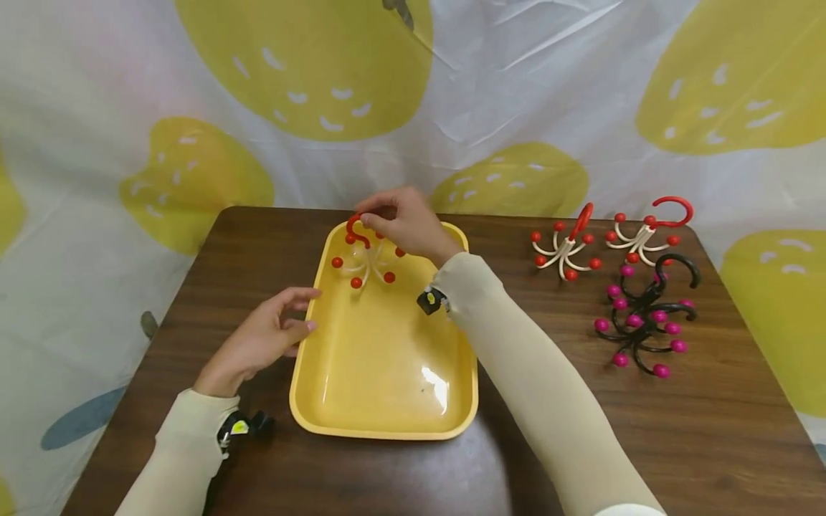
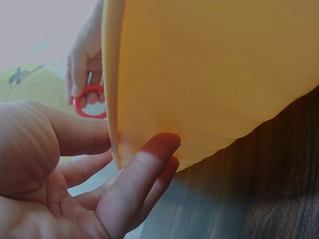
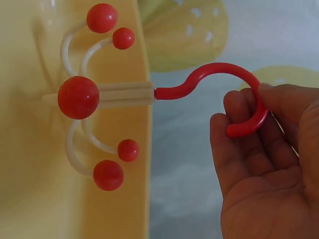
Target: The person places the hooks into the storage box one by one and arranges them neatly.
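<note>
While one hand (image 1: 409,223) holds one hook (image 3: 124,94), four (image 1: 568,247) rest.

I'm standing in what is looking like a small makeshift recording corner, though whether it is belonging to a home or an office I can't tell. A pale, creasing cloth (image 1: 381,172) printed with big yellow fruit (image 1: 310,64) is hanging behind the bench (image 1: 252,258) and along its sides, covering whatever walls are standing there. The bench is showing brown wood grain, and the person (image 1: 529,358) at it is wearing a little black camera (image 1: 429,299) on each wrist.
</note>
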